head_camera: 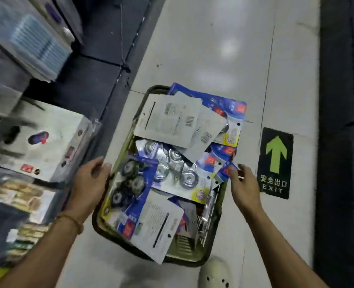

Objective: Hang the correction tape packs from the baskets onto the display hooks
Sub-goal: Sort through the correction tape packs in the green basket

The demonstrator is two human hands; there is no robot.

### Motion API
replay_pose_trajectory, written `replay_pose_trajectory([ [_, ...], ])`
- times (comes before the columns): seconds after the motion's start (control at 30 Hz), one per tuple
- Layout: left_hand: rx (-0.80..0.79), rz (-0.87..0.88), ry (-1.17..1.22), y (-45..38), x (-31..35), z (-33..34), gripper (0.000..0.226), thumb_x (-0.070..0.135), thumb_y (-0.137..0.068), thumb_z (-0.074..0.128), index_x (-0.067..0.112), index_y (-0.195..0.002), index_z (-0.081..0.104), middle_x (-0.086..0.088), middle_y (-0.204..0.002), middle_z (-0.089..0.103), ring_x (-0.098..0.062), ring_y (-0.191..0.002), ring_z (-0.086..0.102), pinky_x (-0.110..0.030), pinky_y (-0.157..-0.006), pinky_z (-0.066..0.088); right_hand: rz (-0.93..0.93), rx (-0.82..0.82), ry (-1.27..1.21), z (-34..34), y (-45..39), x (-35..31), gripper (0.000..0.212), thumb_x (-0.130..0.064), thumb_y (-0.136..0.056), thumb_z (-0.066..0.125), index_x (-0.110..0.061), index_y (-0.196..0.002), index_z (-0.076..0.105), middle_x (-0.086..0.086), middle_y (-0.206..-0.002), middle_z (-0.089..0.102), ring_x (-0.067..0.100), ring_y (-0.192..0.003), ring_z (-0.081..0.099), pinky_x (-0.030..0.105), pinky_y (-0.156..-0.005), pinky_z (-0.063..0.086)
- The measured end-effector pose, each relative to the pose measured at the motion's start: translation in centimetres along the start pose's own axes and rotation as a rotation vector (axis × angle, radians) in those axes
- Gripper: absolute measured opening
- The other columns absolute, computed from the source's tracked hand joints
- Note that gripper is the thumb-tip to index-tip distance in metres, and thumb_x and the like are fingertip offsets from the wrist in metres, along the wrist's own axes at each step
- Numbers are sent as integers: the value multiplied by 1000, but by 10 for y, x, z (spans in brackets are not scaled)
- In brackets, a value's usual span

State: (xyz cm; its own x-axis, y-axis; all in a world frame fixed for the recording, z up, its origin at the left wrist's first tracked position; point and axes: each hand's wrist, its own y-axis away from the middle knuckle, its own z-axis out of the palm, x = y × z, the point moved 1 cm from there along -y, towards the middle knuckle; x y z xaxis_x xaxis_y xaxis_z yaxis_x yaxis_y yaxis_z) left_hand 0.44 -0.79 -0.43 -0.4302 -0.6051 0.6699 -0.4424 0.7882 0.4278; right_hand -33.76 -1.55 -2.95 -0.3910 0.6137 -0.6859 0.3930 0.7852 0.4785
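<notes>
blue-and-white correction tape packs (178, 173) heaped in olive basket (101, 223).

My left hand (91, 175) low and forward, fingers loosely curled, beaded band at the wrist, my right hand (243, 183) extended alongside, fingertips (232, 169) pinching closed.

You have one view only, from the camera on the person's head, looking steeply down at the floor (213, 48). It sits close above a basket (101, 223) at the middle of the frame, with both forearms reaching in from the bottom edge. Shelves (32, 129) run along your left side and a dark strip along the right. The wide lens bends the edges, and the left side seems blurred.
</notes>
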Motion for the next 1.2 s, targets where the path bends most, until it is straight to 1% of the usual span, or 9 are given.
replay_pose_trajectory([
  [0.07,-46,-15,-54,-21,-13,17,47,36,-102,55,9,-140,57,-9,-138,58,-18,-117,53,-29,-97,37,18,-8,-45,16,-14,10,46,-38,-103,52,-9,-139,51,2,-125,62,17,-102,61,28,-77,48],
  [0.17,-135,0,-46,-39,-15,38,38,45,-99,56,18,-121,70,-6,-116,70,-19,-103,62,-31,-83,46,6,25,-171,30,-21,18,20,-34,-101,58,-16,-106,63,2,-102,72,16,-93,70,36,-75,58],
  [0.23,-88,19,-53,-41,-17,46,34,45,-97,59,18,-113,74,-4,-106,71,-21,-96,64,-29,-72,45,2,57,-245,33,-22,21,11,-30,-100,61,-21,-94,62,0,-95,72,14,-88,72,36,-73,60],
  [0.47,67,-58,60,-21,-19,53,22,37,-90,73,16,-96,75,5,-76,66,-13,-69,60,-24,-59,42,32,110,-321,32,-16,15,11,-26,-97,66,-23,-87,64,4,-89,73,23,-86,73,50,-80,62],
  [0.63,100,-95,97,29,-5,45,20,31,-93,71,13,-98,74,5,-77,66,-5,-66,56,-19,-57,41,57,117,-303,-2,1,0,14,-28,-91,70,-16,-83,69,9,-84,75,34,-86,74,59,-78,59],
  [0.9,55,-118,175,140,99,-25,13,31,-92,71,20,-99,70,2,-85,69,-20,-85,65,-29,-76,50,60,82,-282,-122,77,-72,16,-26,-94,69,-13,-84,68,4,-78,74,25,-76,73,56,-75,60],
  [1.03,79,-103,184,197,176,-69,27,33,-91,71,16,-113,71,1,-92,69,-17,-88,64,-24,-71,49,43,60,-287,-197,112,-132,15,-28,-95,68,-19,-84,66,6,-85,75,26,-84,74,56,-79,60],
  [1.13,111,-91,184,230,232,-98,41,37,-88,73,11,-120,70,-5,-104,71,-23,-97,65,-29,-76,55,29,58,-294,-251,130,-178,16,-32,-94,70,-21,-83,65,8,-87,74,31,-86,74,59,-78,59],
  [1.2,134,-47,201,243,274,-115,35,33,-89,74,12,-116,72,-5,-101,71,-22,-95,66,-20,-70,49,9,56,-302,-282,134,-212,16,-32,-94,70,-22,-83,64,10,-89,74,34,-88,73,60,-78,59],
])
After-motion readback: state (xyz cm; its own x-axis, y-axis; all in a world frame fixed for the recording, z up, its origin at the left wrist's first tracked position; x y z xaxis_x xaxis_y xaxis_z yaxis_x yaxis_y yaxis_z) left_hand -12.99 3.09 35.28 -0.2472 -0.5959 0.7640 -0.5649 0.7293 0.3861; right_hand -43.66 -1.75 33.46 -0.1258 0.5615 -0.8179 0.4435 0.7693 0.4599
